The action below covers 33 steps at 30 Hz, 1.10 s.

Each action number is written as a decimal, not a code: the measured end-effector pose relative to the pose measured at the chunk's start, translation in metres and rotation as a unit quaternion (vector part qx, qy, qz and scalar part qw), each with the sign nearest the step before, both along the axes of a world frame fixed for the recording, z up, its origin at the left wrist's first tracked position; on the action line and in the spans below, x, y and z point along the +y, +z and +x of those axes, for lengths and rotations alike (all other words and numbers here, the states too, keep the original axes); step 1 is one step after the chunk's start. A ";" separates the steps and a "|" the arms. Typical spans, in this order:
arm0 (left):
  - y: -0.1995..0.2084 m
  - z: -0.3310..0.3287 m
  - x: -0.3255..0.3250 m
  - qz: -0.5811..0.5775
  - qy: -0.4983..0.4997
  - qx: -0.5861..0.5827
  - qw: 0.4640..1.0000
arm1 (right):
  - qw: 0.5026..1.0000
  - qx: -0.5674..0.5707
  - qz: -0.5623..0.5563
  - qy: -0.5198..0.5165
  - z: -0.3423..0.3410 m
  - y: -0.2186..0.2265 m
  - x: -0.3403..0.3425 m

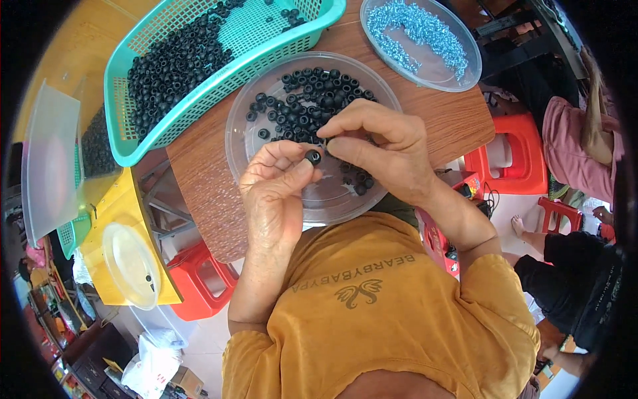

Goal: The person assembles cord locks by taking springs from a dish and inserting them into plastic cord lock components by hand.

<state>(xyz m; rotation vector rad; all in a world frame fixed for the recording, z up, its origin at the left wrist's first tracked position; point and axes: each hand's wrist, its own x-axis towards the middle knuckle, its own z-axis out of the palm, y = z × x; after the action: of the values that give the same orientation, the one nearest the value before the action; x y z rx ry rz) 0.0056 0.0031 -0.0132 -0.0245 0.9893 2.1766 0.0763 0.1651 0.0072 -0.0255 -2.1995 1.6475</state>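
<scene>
My left hand [274, 186] pinches one round black bead [313, 157], its hole showing, between thumb and fingertips. Close beside it, my right hand [392, 149] has thumb and forefinger pressed together. A tiny pale tip shows at those fingers, too small to name. Both hands are over a clear round plastic tray [232, 136]. Loose black beads [302, 110] lie in the tray, thickest toward its far side, and my right hand hides part of them.
Behind the tray stands a teal plastic basket [118, 143] of black beads. A clear dish [470, 74] of shiny blue pieces sits at the far right of the wooden table [211, 199]. Red stools [522, 156] and other people [578, 146] are to the right; a yellow table [126, 216] stands left.
</scene>
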 end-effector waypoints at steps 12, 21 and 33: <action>0.000 0.005 0.005 0.011 0.030 0.017 0.999 | 0.993 0.016 -0.099 -0.064 0.004 -0.015 -0.020; 0.000 0.007 0.006 -0.010 0.051 0.059 0.997 | 0.992 0.024 -0.097 -0.076 0.005 -0.015 -0.024; -0.002 0.005 0.006 -0.020 0.025 0.049 0.998 | 0.997 -0.017 -0.039 -0.060 0.004 -0.006 -0.015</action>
<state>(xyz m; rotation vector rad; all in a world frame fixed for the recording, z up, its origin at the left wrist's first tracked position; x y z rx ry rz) 0.0107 0.0092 -0.0151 0.0399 1.0970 2.2207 0.0800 0.1506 0.0011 -0.2047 -2.1128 1.6752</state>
